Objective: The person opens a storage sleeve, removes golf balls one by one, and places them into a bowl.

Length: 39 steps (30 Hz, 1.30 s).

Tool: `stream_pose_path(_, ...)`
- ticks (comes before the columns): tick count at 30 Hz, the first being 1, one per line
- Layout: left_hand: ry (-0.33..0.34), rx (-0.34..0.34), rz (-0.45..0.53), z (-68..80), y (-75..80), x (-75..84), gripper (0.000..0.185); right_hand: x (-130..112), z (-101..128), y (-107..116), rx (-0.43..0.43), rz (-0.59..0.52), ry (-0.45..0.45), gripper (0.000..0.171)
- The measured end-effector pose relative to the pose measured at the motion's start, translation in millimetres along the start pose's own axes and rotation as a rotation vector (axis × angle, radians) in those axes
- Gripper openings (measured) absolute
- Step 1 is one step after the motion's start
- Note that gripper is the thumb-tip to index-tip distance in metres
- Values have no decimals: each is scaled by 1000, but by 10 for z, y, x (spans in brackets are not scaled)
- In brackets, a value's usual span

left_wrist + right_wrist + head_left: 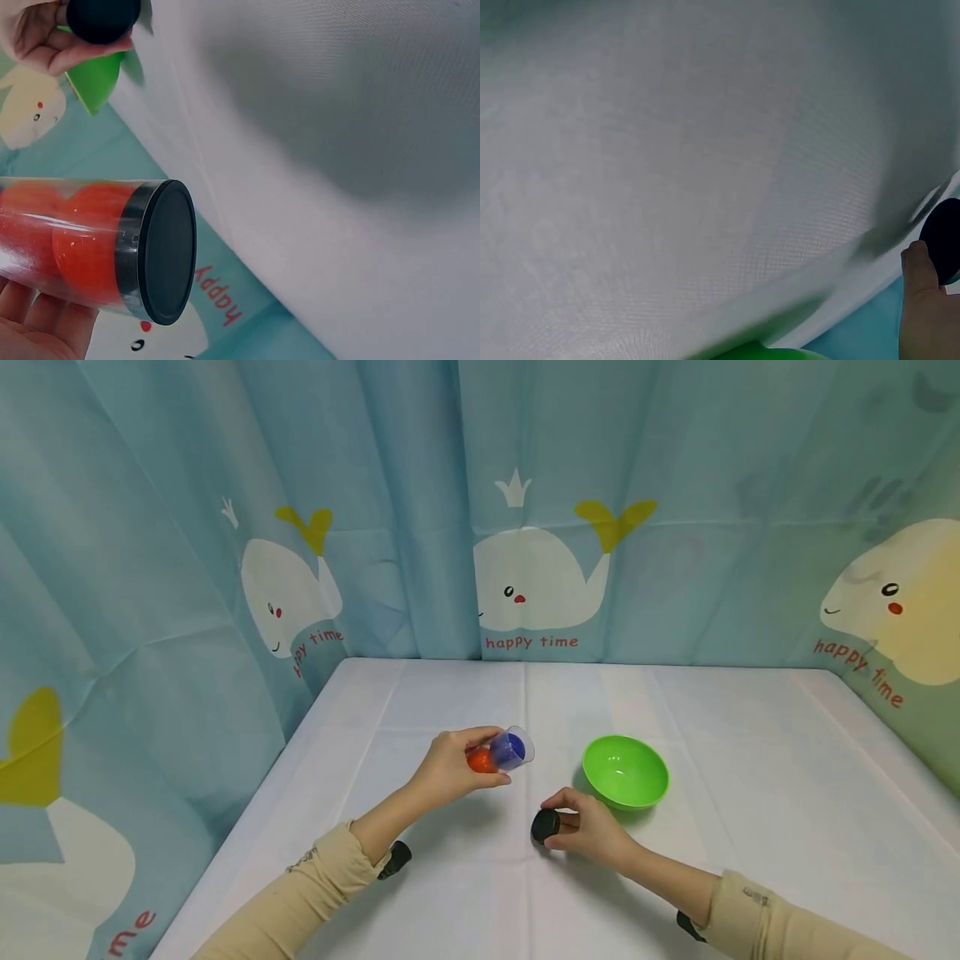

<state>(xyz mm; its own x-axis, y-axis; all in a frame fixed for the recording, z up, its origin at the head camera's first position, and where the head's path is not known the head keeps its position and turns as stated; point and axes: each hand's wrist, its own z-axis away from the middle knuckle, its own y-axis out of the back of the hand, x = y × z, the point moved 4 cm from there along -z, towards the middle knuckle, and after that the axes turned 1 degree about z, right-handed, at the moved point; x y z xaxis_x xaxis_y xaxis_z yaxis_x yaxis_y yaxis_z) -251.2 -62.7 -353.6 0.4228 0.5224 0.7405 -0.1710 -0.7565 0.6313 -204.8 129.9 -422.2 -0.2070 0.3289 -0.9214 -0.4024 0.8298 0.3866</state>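
Observation:
My left hand [450, 768] grips a clear plastic tube [528, 749] above the table, lying nearly on its side. Inside it are an orange ball [482, 760] and a blue-purple ball [512, 748], the latter near the uncapped end that faces right. Two orange-red balls and the black cap on the tube's other end [169, 253] show in the left wrist view. To the lower right, my right hand [592, 831] pinches a round black lid [546, 826] between thumb and fingers, apart from the tube. That lid [943, 240] also shows at the right wrist view's edge.
A bright green bowl [626, 772] stands on the white-covered table [420, 702], just beyond my right hand; its inside shows no contents. A light blue curtain [420, 510] printed with whales hangs behind and beside the table.

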Motion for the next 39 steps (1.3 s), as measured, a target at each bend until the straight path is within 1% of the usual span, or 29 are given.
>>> stream_pose_path(3, 0, 3, 10, 1, 6, 14, 59, -8, 2, -2, 2, 28, 3, 41)
stream_pose_path(10, -16, 8, 13, -8, -4, 26, 58, -26, 24, 29, 56, 225, 52, 38)
stream_pose_path(17, -18, -4, 7, -14, -40, 8, 58, 20, 64, 9, 55, 365, 62, 43)
stream_pose_path(20, -17, -6, -2, -16, -43, 3, 58, 29, 69, -4, 46, 385, 71, 46)
stream_pose_path(24, -19, 4, -3, -17, -30, 9, 58, 32, 68, -18, 65, 445, 87, 46)
stream_pose_path(26, -14, -1, -7, -12, -30, 9, 59, 34, 71, -35, 72, 487, 83, 46)
stream_pose_path(29, -5, -16, -8, 5, -39, -1, 59, 37, 81, -63, 71, 521, 66, 46)
stream_pose_path(32, -13, -20, -8, 19, -41, 4, 59, 32, 90, -78, 71, 528, 60, 46)
stream_pose_path(35, -29, -12, -3, 25, -29, 26, 60, 22, 93, -81, 76, 538, 72, 47)
stream_pose_path(39, -32, -6, -2, 28, -17, 45, 60, 8, 93, -80, 72, 547, 85, 48)
